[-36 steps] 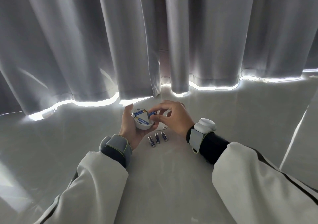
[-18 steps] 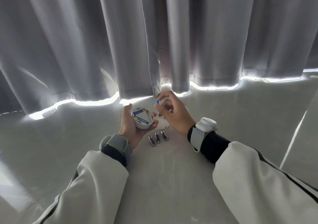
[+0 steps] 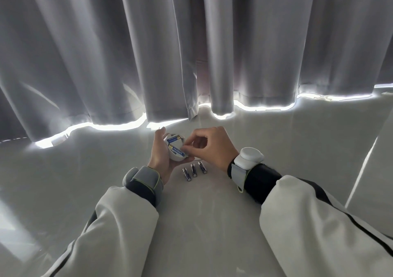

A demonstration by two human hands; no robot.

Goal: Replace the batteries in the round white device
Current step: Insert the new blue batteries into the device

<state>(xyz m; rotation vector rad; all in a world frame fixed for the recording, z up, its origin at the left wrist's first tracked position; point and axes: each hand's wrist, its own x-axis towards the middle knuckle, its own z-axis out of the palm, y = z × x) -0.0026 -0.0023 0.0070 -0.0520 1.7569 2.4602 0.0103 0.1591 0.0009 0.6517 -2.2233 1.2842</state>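
Observation:
My left hand cradles the round white device with its open battery bay facing up. Two blue-and-gold batteries lie in the bay. My right hand reaches in from the right, thumb and forefinger pinched at the bay's right edge. They seem to hold a third battery, which the fingertips mostly hide. Three loose dark-blue batteries lie side by side on the pale surface just below the device.
Grey curtains hang right behind the hands, with bright light along their hem. The pale glossy surface stretches toward me between my sleeves. Both wrists carry strapped bands.
Half a second ago my right hand held a battery lifted above the device. It has come back down, and its fingertips now sit at the bay's right edge. My left hand has stayed in place.

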